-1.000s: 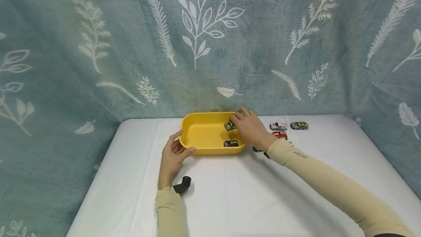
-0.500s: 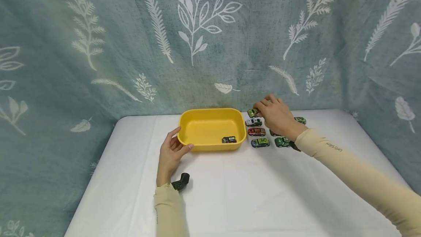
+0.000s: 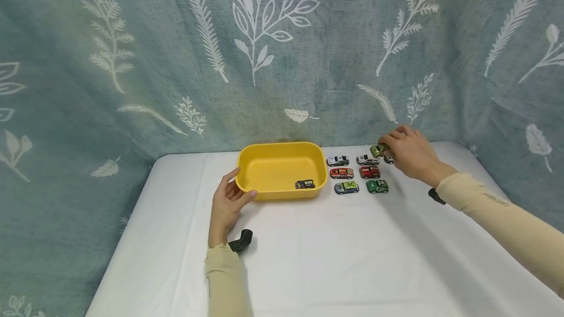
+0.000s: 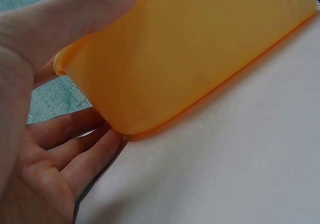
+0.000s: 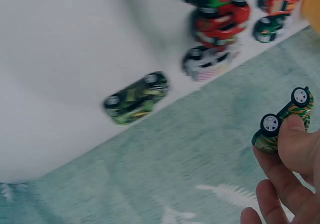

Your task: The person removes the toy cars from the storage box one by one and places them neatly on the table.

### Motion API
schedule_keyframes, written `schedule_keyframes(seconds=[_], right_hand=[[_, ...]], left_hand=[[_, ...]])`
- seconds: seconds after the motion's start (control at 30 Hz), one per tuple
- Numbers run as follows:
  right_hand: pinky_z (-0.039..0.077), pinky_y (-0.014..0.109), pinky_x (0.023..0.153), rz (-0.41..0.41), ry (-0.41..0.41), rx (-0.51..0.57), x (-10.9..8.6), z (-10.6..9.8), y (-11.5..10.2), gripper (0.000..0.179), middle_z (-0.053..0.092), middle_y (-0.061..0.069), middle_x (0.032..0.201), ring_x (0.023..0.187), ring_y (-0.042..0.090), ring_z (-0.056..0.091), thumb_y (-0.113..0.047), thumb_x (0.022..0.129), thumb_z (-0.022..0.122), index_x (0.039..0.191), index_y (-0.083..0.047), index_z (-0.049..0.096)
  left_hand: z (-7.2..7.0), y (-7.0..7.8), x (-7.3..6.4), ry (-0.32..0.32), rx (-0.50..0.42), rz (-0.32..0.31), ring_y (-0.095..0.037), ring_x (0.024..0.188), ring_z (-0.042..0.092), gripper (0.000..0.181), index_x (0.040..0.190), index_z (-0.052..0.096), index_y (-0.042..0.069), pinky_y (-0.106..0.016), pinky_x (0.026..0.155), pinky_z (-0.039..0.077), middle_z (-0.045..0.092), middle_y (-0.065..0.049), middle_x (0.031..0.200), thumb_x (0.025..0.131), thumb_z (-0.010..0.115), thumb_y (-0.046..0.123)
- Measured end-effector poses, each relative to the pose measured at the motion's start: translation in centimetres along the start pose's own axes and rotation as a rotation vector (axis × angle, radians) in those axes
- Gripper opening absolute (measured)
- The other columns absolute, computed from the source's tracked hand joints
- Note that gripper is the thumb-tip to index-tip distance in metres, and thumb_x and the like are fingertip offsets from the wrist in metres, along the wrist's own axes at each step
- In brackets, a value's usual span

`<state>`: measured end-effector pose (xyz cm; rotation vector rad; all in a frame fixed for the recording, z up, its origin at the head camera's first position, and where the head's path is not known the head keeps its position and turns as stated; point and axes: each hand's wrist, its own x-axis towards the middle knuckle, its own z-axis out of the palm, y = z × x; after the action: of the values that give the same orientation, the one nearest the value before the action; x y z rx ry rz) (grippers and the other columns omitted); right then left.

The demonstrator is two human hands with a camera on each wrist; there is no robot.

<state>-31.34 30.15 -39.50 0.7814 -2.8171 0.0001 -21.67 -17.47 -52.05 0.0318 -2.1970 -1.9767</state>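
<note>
My left hand (image 3: 224,212) grips the left end of a yellow plastic tray (image 3: 275,195), its thumb at the front rim and other fingers along the side and bottom corner, as the left wrist view shows. One dark toy car (image 3: 305,184) lies in the tray's front right corner. To the right, my right hand (image 3: 410,154) pinches a green toy car (image 3: 377,150) between thumb and fingers. In the right wrist view that green car is raised, its wheels turned towards the camera. Below the hand, a camouflage toy car (image 5: 137,99) lies on the table, mostly hidden in the head view.
Right of the tray stand two columns of toy cars: a white one (image 3: 337,161), an orange-red one (image 3: 341,173) and a blue-green one (image 3: 346,188), then a pale one (image 3: 367,160), a red one (image 3: 369,172) and a green one (image 3: 377,186). A patterned curtain (image 3: 198,57) hangs behind the table.
My right hand has carried the green toy car out of the tray and rightwards, past the two columns, uncovering the cars there. My left hand keeps its grip on the tray.
</note>
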Motion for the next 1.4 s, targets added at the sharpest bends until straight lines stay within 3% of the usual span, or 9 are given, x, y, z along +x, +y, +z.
schedule_keyframes(seconds=[0.1,0.5,0.7,0.97,1.4], right_hand=[[0.050,0.065,0.092,0.005,-0.012,0.001,-0.7,0.2,1.1,0.026,0.073,0.019,0.119,0.119,0.046,0.054,-0.003,0.097,0.074,0.123,-0.004,0.072],[0.050,0.056,0.076,-0.008,-0.041,-0.014,-3.7,2.5,4.6,0.024,0.074,0.018,0.101,0.094,0.039,0.056,-0.006,0.090,0.082,0.113,-0.001,0.077],[0.051,0.060,0.081,-0.002,-0.024,-0.011,-4.1,4.1,5.1,0.026,0.076,0.017,0.103,0.100,0.041,0.059,-0.008,0.086,0.087,0.110,-0.005,0.079],[0.054,0.060,0.076,0.029,-0.022,-0.012,-4.5,5.9,5.5,0.025,0.076,0.018,0.102,0.100,0.040,0.060,-0.007,0.086,0.086,0.110,-0.004,0.080],[0.053,0.060,0.078,0.045,-0.032,-0.010,-4.6,7.1,5.6,0.024,0.074,0.022,0.108,0.103,0.043,0.060,-0.008,0.091,0.082,0.113,-0.002,0.078]], left_hand=[[-0.1,0.1,0.1,-0.001,0.001,-0.002,-0.034,0.133,0.064,0.081,0.154,0.055,0.027,-0.046,0.116,0.053,0.064,-0.017,0.143,0.083,0.094,0.021],[-0.1,0.2,0.0,0.001,0.010,-0.010,-0.035,0.134,0.063,0.083,0.156,0.053,0.023,-0.046,0.116,0.053,0.063,-0.018,0.144,0.083,0.094,0.021],[-0.3,0.0,-0.1,0.005,0.007,-0.019,-0.033,0.134,0.063,0.080,0.154,0.055,0.028,-0.044,0.116,0.052,0.064,-0.017,0.143,0.084,0.093,0.020],[-0.3,-0.2,-0.4,0.008,0.008,-0.032,-0.034,0.135,0.063,0.081,0.154,0.054,0.026,-0.045,0.117,0.052,0.064,-0.018,0.144,0.084,0.093,0.021],[-0.1,0.1,-0.2,0.000,-0.004,-0.003,-0.034,0.134,0.064,0.082,0.154,0.054,0.025,-0.045,0.115,0.053,0.064,-0.018,0.143,0.083,0.094,0.019]])
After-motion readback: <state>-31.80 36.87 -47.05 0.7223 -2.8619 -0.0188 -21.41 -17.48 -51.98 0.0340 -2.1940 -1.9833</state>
